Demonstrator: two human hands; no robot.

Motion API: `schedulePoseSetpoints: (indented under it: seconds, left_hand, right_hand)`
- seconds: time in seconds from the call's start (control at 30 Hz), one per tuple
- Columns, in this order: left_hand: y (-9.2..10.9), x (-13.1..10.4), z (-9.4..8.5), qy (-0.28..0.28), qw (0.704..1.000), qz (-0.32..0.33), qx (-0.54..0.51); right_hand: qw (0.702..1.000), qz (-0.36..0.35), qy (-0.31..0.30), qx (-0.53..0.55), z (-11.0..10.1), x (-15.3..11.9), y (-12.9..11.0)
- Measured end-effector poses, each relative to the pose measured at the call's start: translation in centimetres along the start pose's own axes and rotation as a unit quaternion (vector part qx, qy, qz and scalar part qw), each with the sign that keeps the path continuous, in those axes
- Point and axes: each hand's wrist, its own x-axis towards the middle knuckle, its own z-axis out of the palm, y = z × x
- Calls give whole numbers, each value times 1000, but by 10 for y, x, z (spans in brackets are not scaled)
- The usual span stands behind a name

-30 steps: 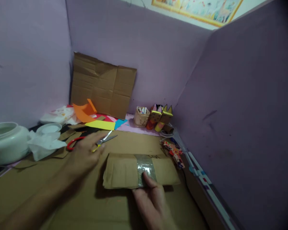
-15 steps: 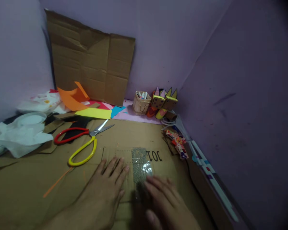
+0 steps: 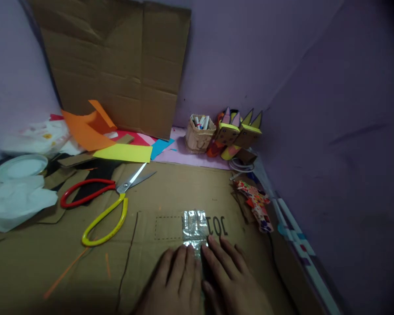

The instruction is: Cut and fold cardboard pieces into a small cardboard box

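Observation:
Both hands rest palm down, side by side, on a flat piece of cardboard [image 3: 144, 253]. A strip of clear, shiny tape [image 3: 194, 224] runs across it toward me, and its near part is hidden by my hands. My left hand [image 3: 175, 282], fingers stretched out, lies over the near tape and the cardboard left of it. My right hand [image 3: 233, 278] is spread flat at the tape's right edge, its fingertips just below the printed letters. Neither hand holds anything. Open-bladed scissors [image 3: 123, 188] with one red and one yellow handle lie to the left.
Paper scraps, including an orange sheet [image 3: 87, 129] and a yellow strip [image 3: 128, 153], lie at the back left. A cardboard panel [image 3: 118, 65] leans on the wall. Behind stand a marker holder [image 3: 199, 135] and eared paper figures [image 3: 239, 131]. A floral piece [image 3: 256, 203] lies right.
My left hand has moved right, onto the near tape beside my right hand. More of the tape's far end glints. The view has shifted closer and lower.

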Motion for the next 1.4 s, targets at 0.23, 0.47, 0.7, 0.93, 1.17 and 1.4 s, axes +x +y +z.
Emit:
schedulePoseSetpoints:
  seconds: [0.23,0.47,0.7,0.93,1.17,1.4]
  left_hand:
    - [-13,12,-9,16,999,38,-6]
    - [-22,19,-18,21,997,4,-71]
    - [-88,45,-47,-168,962,-171,-127]
    - [-100,56,-50,-268,914,-203,-226]
    - [-106,62,-54,-286,895,-222,-260]
    - [-106,51,-110,-127,947,-178,-235]
  right_hand:
    - [993,-64,11,-98,-1,6,4]
    - [999,7,37,18,-20,15,11]
    - [992,91,-71,59,-41,57,25]
    - [965,105,-212,111,-44,94,27]
    - [949,77,-267,148,-50,107,34]
    - [992,96,-76,21,-116,94,9]
